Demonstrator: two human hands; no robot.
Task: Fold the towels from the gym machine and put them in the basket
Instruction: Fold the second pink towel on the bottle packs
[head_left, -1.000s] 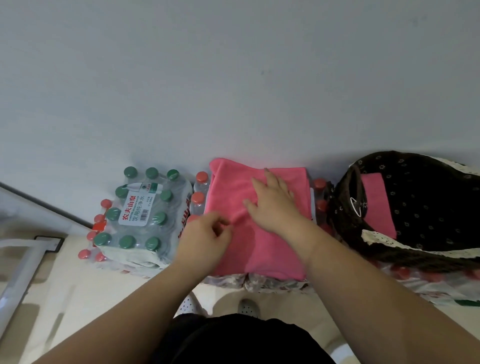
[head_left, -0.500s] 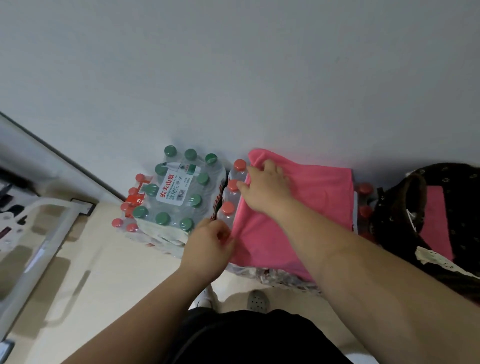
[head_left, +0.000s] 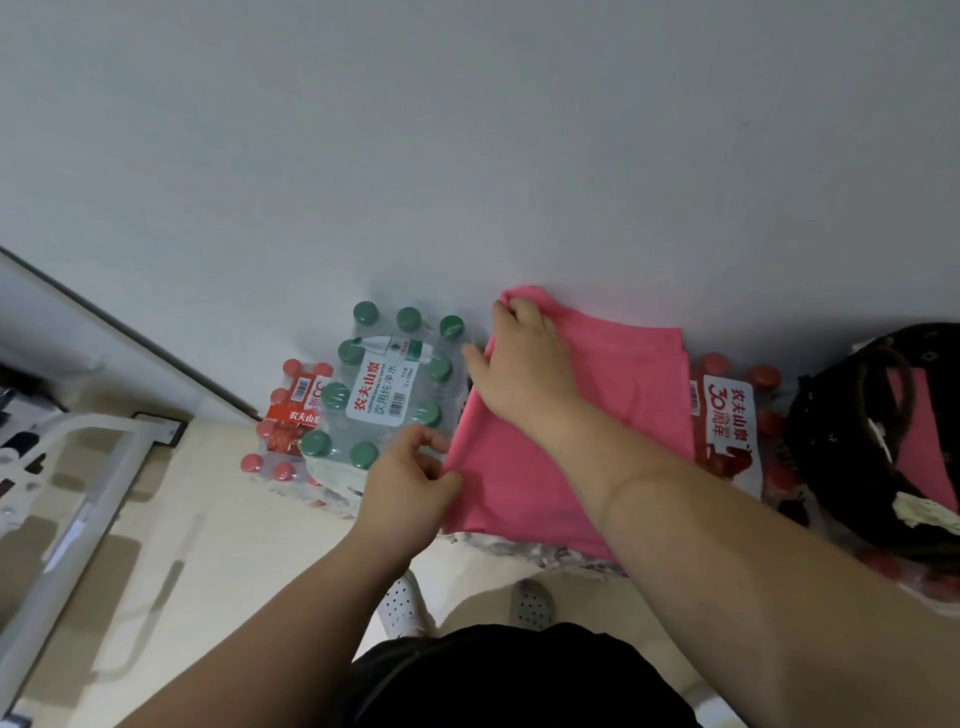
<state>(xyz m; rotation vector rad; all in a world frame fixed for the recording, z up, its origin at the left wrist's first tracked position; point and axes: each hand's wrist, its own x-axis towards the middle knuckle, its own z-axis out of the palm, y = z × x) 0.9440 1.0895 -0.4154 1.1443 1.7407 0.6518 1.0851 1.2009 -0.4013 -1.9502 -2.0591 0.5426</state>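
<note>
The right hand (head_left: 524, 364) has left the middle of the pink towel (head_left: 623, 395), where it lay flat a second ago. It now sits at the towel's eleven o'clock corner, against the wall (head_left: 467, 156), with its fingers curled over the cloth edge there. The left hand (head_left: 410, 483) has kept its place at the seven o'clock corner and pinches the edge between thumb and fingertips.

So both left-hand corners of the towel are now held, where before only one was. The towel itself lies spread, already folded at least once by the look of it, on top of a shrink-wrapped pack of red-capped water bottles (head_left: 724, 421). A pack of green-capped bottles (head_left: 389, 389) stands just beside it at nine o'clock.

The smoothing seems to be finished. I judge that the next fold will carry the left edge across towards three o'clock to halve the towel, or that the towel is about to be lifted.

The dark, lace-trimmed basket (head_left: 826, 457) stands at three o'clock, near the towel but apart from it. It already holds one folded pink towel (head_left: 922, 441). This towel has not yet gone in.
</note>
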